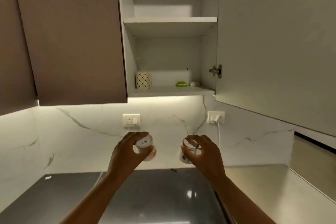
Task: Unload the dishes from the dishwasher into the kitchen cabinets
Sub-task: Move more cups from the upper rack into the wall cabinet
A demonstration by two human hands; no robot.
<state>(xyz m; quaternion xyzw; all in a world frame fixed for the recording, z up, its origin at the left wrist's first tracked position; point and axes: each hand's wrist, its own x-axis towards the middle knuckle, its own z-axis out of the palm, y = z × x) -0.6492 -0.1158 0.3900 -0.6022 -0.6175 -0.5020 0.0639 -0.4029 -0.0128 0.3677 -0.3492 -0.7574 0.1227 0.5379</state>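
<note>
Cups, one in each closed grip: left hand around orange-patterned cup, right hand around blue-patterned cup.

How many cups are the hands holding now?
2. One cup is in the left hand; the other cup is in the right hand. Both are upside down, below the open cabinet.

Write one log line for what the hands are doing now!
left hand: holds cup | right hand: holds mug | cabinet: open
</note>
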